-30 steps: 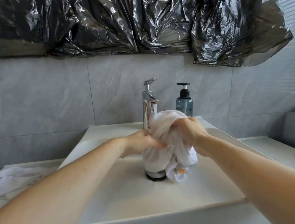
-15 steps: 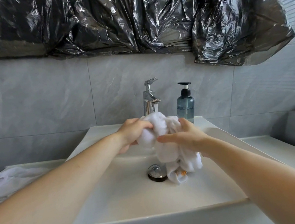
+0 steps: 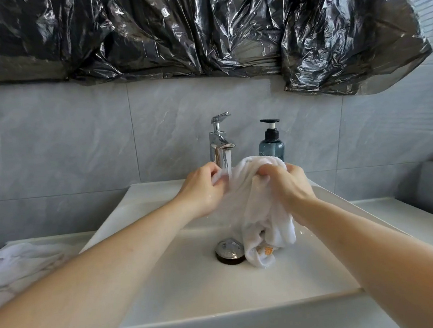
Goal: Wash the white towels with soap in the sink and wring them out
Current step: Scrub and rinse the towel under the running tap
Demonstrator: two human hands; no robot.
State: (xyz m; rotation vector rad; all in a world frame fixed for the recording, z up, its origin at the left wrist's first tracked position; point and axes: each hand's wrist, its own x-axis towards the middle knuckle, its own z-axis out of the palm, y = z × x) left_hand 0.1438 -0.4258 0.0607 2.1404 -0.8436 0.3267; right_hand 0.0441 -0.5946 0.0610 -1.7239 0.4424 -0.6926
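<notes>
Head view, frame centre: left hand [image 3: 202, 190] & right hand [image 3: 286, 182] both grip, fingers curled on the white towel [image 3: 254, 213], held under running water from the tap [image 3: 219, 141] over the sink [image 3: 171, 292]; its tail hangs near the drain [image 3: 229, 250]. Looks like wash/rinse stage, wringing not yet done. More towels [image 3: 12, 268] wait on desk, lower left; soap bottle [image 3: 271, 143] behind

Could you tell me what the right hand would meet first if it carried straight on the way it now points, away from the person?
Probably the soap bottle, which stands just beyond the right hand and the white towel in its grip; depth is unclear, so it could pass beside it and reach the tiled wall.
</notes>
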